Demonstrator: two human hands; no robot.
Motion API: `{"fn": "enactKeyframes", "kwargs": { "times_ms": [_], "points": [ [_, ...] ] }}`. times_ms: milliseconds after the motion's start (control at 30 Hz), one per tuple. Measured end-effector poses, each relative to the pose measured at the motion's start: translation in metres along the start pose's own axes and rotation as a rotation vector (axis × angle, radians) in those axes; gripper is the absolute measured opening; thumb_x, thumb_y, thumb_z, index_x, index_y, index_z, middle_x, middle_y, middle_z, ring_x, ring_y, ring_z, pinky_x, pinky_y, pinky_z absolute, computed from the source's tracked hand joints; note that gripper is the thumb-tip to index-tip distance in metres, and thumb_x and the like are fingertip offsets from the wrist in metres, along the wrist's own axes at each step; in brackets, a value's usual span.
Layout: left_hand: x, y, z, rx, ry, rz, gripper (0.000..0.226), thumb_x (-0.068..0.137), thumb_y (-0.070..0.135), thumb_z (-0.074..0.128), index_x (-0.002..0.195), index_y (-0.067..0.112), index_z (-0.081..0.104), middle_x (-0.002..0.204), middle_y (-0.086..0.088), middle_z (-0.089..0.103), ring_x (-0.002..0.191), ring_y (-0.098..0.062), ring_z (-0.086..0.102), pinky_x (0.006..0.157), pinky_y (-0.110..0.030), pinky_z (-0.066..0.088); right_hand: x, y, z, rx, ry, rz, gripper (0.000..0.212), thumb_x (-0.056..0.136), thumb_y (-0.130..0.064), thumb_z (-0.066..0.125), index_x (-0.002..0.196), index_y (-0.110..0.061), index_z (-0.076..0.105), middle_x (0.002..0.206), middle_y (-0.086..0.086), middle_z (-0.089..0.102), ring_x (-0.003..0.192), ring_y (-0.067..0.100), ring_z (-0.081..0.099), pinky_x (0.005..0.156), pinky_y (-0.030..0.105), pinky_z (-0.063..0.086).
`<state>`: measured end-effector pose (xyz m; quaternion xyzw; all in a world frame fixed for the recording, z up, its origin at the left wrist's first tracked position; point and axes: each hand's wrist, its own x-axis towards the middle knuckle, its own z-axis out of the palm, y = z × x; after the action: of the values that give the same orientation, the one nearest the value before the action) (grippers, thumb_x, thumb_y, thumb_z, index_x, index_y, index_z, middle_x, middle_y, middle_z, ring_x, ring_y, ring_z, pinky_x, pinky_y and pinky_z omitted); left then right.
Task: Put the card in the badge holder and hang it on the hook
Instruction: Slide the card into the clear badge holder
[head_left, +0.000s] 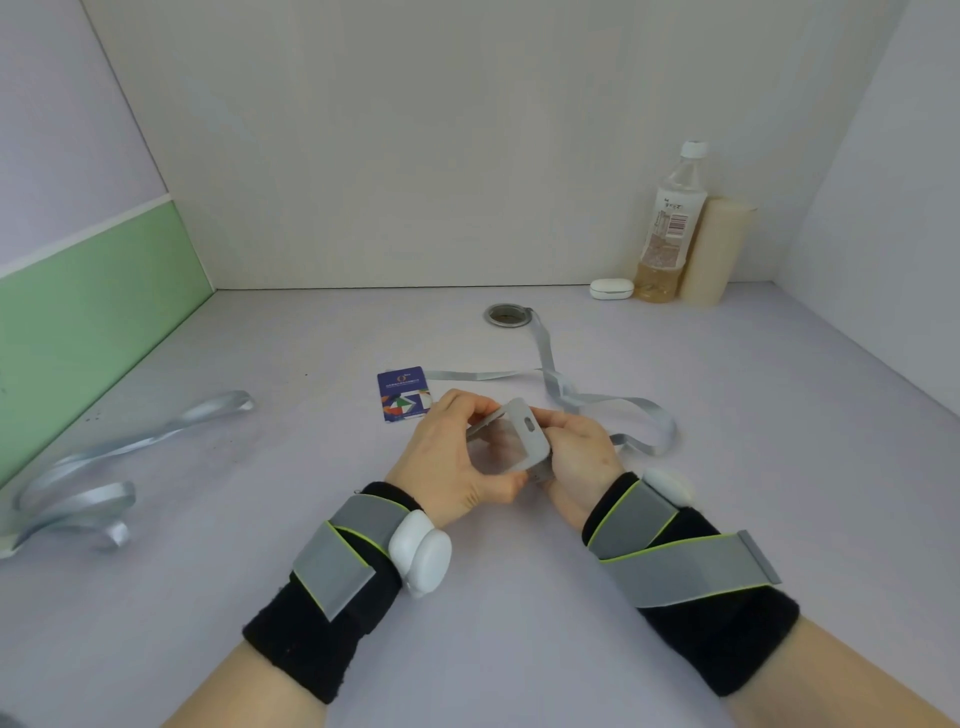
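Observation:
A grey badge holder (522, 428) with a clear window and a slot at its top is lifted above the table between both hands. My left hand (449, 457) grips its left edge with curled fingers and thumb. My right hand (576, 457) grips its right side. A blue card (404, 394) with a coloured emblem lies flat on the table just beyond my left hand. The grey lanyard (563, 389) trails from behind my right hand across the table to the back. A shiny metal hook (104, 467) with curved prongs stands at the left.
A round metal grommet hole (508, 315) sits in the table near the back. At the back right stand a plastic bottle (667, 228), a cream cylinder (714, 254) and a small white case (611, 289). Walls close in the table on three sides.

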<state>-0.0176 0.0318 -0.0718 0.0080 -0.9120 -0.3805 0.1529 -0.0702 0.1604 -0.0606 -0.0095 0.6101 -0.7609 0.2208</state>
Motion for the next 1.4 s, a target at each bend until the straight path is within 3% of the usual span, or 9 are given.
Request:
{"fn": "enactKeyframes", "kwargs": {
  "times_ms": [233, 400, 533, 667, 900, 1067, 1233, 1300, 1400],
  "points": [
    [0.001, -0.002, -0.001, 0.037, -0.011, 0.013, 0.058, 0.059, 0.035, 0.081, 0.11, 0.019, 0.056, 0.107, 0.007, 0.052, 0.097, -0.006, 0.05, 0.076, 0.003, 0.032, 0.001, 0.0, -0.002, 0.045, -0.023, 0.007, 0.03, 0.083, 0.014, 0.041, 0.104, 0.011, 0.061, 0.092, 0.026, 0.064, 0.075, 0.033, 0.06, 0.066, 0.035, 0.051],
    [-0.003, -0.002, -0.003, 0.089, -0.027, 0.031, 0.072, 0.054, 0.059, 0.064, 0.118, 0.027, 0.054, 0.111, 0.01, 0.049, 0.101, -0.003, 0.046, 0.081, 0.001, 0.031, 0.002, -0.002, -0.005, 0.108, -0.051, 0.032, 0.029, 0.086, 0.015, 0.036, 0.101, 0.006, 0.06, 0.087, 0.021, 0.065, 0.074, 0.031, 0.061, 0.062, 0.033, 0.054],
    [-0.005, -0.005, -0.012, 0.113, -0.04, 0.013, 0.072, 0.056, 0.055, 0.071, 0.121, 0.028, 0.054, 0.108, 0.01, 0.051, 0.1, -0.006, 0.05, 0.085, -0.01, 0.036, 0.004, -0.004, -0.007, 0.148, -0.067, 0.036, 0.032, 0.086, 0.015, 0.035, 0.109, 0.011, 0.058, 0.096, 0.024, 0.064, 0.084, 0.034, 0.062, 0.083, 0.042, 0.052],
    [-0.007, -0.007, -0.017, 0.099, -0.024, 0.004, 0.065, 0.058, 0.051, 0.076, 0.116, 0.028, 0.057, 0.103, 0.009, 0.054, 0.093, -0.002, 0.053, 0.076, -0.005, 0.037, 0.003, -0.004, -0.004, 0.154, -0.095, 0.039, 0.034, 0.088, 0.013, 0.034, 0.113, 0.013, 0.056, 0.11, 0.032, 0.062, 0.096, 0.039, 0.062, 0.099, 0.052, 0.046],
    [-0.008, -0.005, -0.038, 0.055, -0.014, -0.031, 0.069, 0.053, 0.058, 0.074, 0.114, 0.03, 0.061, 0.102, 0.009, 0.059, 0.091, 0.002, 0.056, 0.076, -0.006, 0.039, 0.002, -0.009, 0.002, 0.061, -0.11, -0.068, 0.027, 0.094, 0.001, 0.037, 0.108, 0.0, 0.06, 0.097, 0.022, 0.066, 0.087, 0.031, 0.063, 0.083, 0.038, 0.052],
    [-0.02, -0.033, -0.074, 0.022, 0.107, -0.143, 0.075, 0.043, 0.066, 0.067, 0.109, 0.031, 0.062, 0.104, 0.007, 0.062, 0.091, -0.002, 0.061, 0.076, -0.013, 0.044, 0.012, -0.016, 0.015, -0.327, -0.086, -0.24, 0.023, 0.093, 0.003, 0.04, 0.108, 0.002, 0.057, 0.094, 0.016, 0.063, 0.082, 0.025, 0.064, 0.075, 0.024, 0.055],
    [-0.028, -0.054, -0.09, -0.006, 0.196, -0.223, 0.073, 0.043, 0.062, 0.072, 0.107, 0.029, 0.063, 0.103, 0.006, 0.064, 0.089, 0.001, 0.061, 0.068, -0.007, 0.041, 0.034, -0.01, 0.052, -0.843, -0.11, -0.418, 0.017, 0.083, -0.006, 0.06, 0.1, -0.008, 0.066, 0.097, 0.01, 0.068, 0.082, 0.018, 0.06, 0.083, 0.027, 0.05],
    [-0.029, -0.059, -0.091, -0.021, 0.219, -0.24, 0.07, 0.046, 0.058, 0.075, 0.107, 0.027, 0.063, 0.103, 0.006, 0.065, 0.089, 0.002, 0.061, 0.066, -0.004, 0.04, 0.043, -0.008, 0.067, -0.941, -0.096, -0.422, 0.024, 0.081, -0.017, 0.066, 0.103, -0.008, 0.066, 0.1, 0.009, 0.069, 0.085, 0.017, 0.059, 0.083, 0.025, 0.047],
    [-0.029, -0.064, -0.09, -0.045, 0.233, -0.237, 0.069, 0.046, 0.058, 0.076, 0.107, 0.029, 0.061, 0.106, 0.007, 0.064, 0.09, 0.001, 0.061, 0.072, -0.012, 0.044, 0.056, -0.002, 0.085, -1.048, -0.024, -0.394, 0.034, 0.08, -0.032, 0.067, 0.106, -0.009, 0.065, 0.102, 0.01, 0.067, 0.096, 0.025, 0.061, 0.087, 0.036, 0.048]
  ]
}}
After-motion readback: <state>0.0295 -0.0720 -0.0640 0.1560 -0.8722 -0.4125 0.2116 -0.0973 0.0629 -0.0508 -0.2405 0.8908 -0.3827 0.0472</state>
